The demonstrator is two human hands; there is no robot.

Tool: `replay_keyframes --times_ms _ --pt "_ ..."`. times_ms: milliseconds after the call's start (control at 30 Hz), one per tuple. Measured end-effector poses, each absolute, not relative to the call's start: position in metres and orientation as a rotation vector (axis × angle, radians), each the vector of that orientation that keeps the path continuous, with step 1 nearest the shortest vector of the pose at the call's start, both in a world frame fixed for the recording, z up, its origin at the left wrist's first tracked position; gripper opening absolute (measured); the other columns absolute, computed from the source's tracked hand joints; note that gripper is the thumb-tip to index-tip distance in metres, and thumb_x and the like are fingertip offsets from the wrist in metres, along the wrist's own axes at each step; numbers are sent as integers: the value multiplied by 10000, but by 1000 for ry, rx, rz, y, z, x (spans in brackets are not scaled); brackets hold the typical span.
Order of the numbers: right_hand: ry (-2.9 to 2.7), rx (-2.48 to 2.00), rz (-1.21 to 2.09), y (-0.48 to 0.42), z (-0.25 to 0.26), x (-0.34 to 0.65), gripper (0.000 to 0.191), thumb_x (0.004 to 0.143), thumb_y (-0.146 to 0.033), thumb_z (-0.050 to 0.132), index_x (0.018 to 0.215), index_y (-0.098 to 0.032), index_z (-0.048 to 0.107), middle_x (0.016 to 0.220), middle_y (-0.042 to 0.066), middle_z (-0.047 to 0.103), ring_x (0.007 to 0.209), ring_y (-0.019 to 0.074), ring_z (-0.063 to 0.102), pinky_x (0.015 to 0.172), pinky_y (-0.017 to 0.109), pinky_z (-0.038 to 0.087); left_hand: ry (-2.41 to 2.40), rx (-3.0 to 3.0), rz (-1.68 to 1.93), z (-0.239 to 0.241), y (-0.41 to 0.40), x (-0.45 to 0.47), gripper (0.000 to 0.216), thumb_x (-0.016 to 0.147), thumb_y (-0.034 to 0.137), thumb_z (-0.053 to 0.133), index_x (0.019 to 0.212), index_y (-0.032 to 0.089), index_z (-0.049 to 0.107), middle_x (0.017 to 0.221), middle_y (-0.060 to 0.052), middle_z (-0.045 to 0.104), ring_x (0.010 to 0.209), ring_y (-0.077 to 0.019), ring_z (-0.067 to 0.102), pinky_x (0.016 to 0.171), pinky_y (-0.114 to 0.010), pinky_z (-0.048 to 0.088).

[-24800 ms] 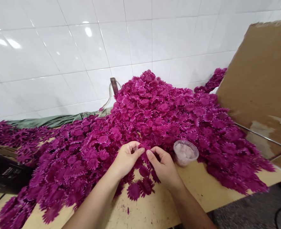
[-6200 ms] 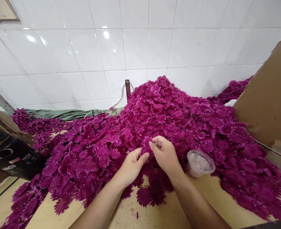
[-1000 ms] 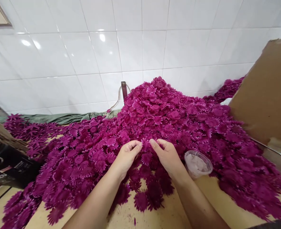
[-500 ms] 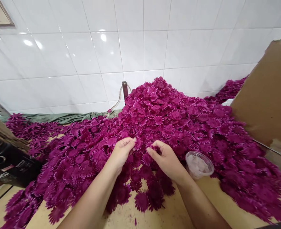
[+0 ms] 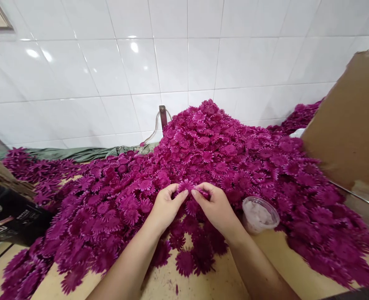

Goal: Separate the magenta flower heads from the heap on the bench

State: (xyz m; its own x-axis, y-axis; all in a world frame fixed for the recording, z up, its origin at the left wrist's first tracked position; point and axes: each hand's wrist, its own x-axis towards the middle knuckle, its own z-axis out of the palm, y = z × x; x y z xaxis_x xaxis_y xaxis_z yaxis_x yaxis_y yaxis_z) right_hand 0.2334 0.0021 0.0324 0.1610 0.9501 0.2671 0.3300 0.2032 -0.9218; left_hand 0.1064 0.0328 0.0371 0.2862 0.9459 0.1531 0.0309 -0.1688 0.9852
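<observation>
Between my two hands is a magenta flower (image 5: 185,186) with narrow, pale-tipped petals, held just above a heap of the same flowers (image 5: 209,137). My left hand (image 5: 168,206) pinches it from the left, thumb on the near side and fingers curled behind. From the right, my right hand (image 5: 214,206) is closed in a pinch, its thumb tip almost meeting the left one. Purple petals show between its thumb and forefinger; whether these belong to the same flower I cannot tell. A clear plastic cup (image 5: 259,214) with whitish contents stands beside my right wrist.
A yellowish tabletop (image 5: 222,279) shows under the flowers. At the left stands a black printed box (image 5: 12,216); at the right a brown cardboard sheet (image 5: 350,125) leans. Behind the heap are a white tiled wall (image 5: 171,62), a short upright post (image 5: 163,116) and green cloth (image 5: 71,154).
My hands have come together from a small gap, so the thumb tips nearly touch at the flower. My left hand has moved right. The view has shifted slightly.
</observation>
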Motion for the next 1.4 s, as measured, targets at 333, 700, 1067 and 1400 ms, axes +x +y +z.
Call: replay_keyframes --times_ms 333,700,1067,1400 --pt "-1390 -1133 1067 2 36 231 119 681 -288 552 699 -170 556 644 -23 535 618 106 485 635 249 393 966 1252 972 32 35 102 422 577 519 625 498 167 406 453 89 298 435 -50 224 439 -193 188" --pt "-1352 -1094 1118 2 32 215 175 688 -326 556 657 -173 477 588 -55 381 549 78 341 518 223 296 897 1215 901 27 33 99 503 538 637 584 491 173 396 433 91 271 426 -51 195 441 -201 157" --pt "-838 -1099 1146 11 29 235 337 545 -427 656 622 -192 427 486 -89 365 446 52 303 440 192 255 944 1278 1129 29 37 92 306 617 454 624 608 173 504 539 63 431 504 -77 367 526 -203 310" --pt "-1254 -1169 960 7 31 228 217 655 -351 572 602 -175 456 539 -64 346 499 70 290 475 220 246 974 1730 1190 27 32 97 141 712 296 545 744 175 612 762 -19 578 759 -154 523 741 -270 394"
